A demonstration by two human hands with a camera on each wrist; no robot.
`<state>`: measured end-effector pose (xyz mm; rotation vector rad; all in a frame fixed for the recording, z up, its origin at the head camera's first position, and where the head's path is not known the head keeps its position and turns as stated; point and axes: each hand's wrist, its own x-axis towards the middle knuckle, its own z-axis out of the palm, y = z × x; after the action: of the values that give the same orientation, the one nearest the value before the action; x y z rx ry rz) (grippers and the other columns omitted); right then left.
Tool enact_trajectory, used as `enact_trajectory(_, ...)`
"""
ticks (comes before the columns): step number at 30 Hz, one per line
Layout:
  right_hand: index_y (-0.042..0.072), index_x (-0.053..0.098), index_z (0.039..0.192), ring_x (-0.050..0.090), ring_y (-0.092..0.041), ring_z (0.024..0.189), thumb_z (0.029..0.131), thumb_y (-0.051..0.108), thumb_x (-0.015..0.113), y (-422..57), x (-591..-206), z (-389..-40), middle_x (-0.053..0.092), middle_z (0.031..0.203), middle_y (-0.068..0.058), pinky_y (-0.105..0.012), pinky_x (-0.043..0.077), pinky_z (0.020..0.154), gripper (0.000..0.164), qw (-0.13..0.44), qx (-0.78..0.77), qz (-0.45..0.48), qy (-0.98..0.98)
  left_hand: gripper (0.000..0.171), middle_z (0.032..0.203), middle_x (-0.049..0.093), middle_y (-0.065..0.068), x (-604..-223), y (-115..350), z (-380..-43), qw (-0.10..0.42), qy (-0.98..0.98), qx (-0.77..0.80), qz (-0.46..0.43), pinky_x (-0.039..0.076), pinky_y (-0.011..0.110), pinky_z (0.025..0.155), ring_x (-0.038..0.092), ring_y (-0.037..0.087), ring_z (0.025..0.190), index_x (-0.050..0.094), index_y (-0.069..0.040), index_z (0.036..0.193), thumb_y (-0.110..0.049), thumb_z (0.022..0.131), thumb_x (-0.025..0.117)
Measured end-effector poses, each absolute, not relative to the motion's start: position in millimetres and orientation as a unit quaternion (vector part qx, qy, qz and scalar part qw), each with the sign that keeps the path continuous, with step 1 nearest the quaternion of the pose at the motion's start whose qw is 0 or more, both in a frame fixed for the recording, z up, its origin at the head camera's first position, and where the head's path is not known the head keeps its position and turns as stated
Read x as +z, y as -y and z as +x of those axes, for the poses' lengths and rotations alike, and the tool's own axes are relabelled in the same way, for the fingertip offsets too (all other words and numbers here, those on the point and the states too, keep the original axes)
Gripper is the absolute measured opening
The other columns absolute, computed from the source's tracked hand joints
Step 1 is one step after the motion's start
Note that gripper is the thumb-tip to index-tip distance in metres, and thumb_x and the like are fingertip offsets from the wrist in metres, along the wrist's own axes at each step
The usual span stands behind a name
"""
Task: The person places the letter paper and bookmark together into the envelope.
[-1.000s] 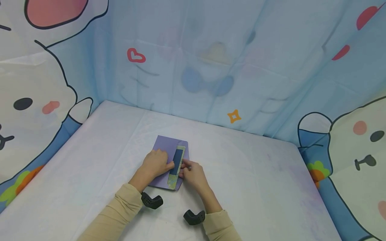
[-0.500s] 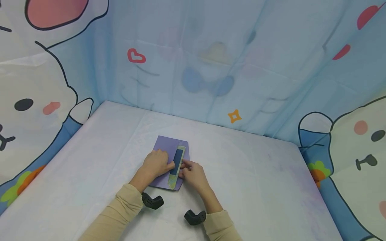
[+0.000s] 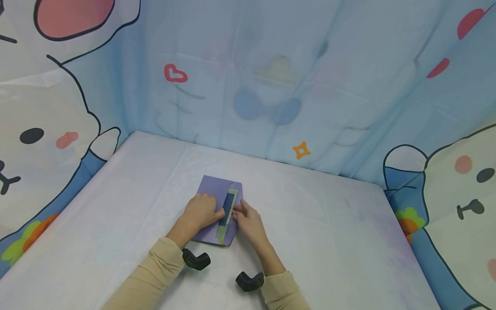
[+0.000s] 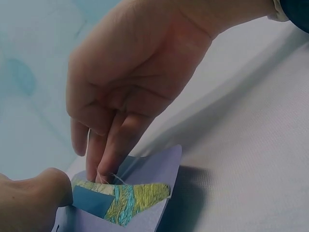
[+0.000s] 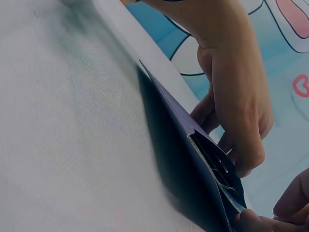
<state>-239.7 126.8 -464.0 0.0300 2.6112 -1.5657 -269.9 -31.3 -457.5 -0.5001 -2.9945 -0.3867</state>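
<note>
A flat purple card piece (image 3: pixel 213 184) lies on the table, a narrow strip (image 3: pixel 228 204) running lengthwise on it. That strip has a dark blue panel (image 4: pixel 91 200) and yellow-green and teal embroidery (image 4: pixel 133 200). My left hand (image 3: pixel 199 211) presses on the card, its thumb (image 4: pixel 53 186) reaching the panel. At the strip's right edge are the fingertips of my right hand (image 3: pixel 249 221), amid thin loose threads (image 4: pixel 118 177); I cannot tell whether they pinch anything. In the right wrist view a dark gap (image 5: pixel 217 166) opens between the card's layers, near the left thumb.
The card rests on a white-covered table (image 3: pixel 329 232). A light blue curtain (image 3: pixel 248 56) with cartoon prints stands behind it. Black angular devices (image 3: pixel 195 259) sit at both wrists, beside beige sleeves (image 3: pixel 151 267).
My right hand's fingers have shifted slightly up along the strip's edge and spread from their curled pose. The left hand and the card stay in place.
</note>
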Motion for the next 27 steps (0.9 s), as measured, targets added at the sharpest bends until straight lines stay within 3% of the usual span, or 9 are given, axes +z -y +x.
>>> enact_trajectory(9,0.001,0.027,0.140,0.054,-0.024,0.115,0.091,0.014,0.043,-128.4,-462.4,-250.9,0.053,0.128,-0.015,-0.034,0.044,0.093,0.054,0.061,-0.544,0.001,-0.837,0.038,0.055,0.047,0.001,-455.9,34.0,-274.1,0.046,0.978,-0.122,-0.162,0.040,0.030,0.047,0.043,0.014,0.050,0.044,-0.013,0.052,-0.041,0.077,0.052)
enact_trajectory(18,-0.002,0.019,0.142,0.046,-0.029,0.123,0.090,0.008,0.037,-135.7,-462.4,-274.9,0.043,0.135,-0.021,-0.035,0.038,0.100,0.056,0.070,-0.633,0.065,-0.769,0.036,0.060,0.050,0.003,-458.6,30.3,-274.6,0.034,0.978,-0.129,-0.160,0.045,0.034,0.053,0.046,0.016,0.054,0.047,-0.012,0.056,-0.041,0.076,0.053)
enact_trajectory(27,-0.001,0.018,0.142,0.044,-0.028,0.124,0.092,0.009,0.034,-130.1,-458.5,-288.5,0.042,0.136,-0.019,-0.035,0.037,0.101,0.054,0.088,-0.647,0.083,-0.753,0.038,0.061,0.053,0.004,-461.8,30.5,-271.9,0.042,0.979,-0.113,-0.163,0.048,0.036,0.056,0.048,0.016,0.055,0.050,-0.011,0.057,-0.043,0.077,0.053)
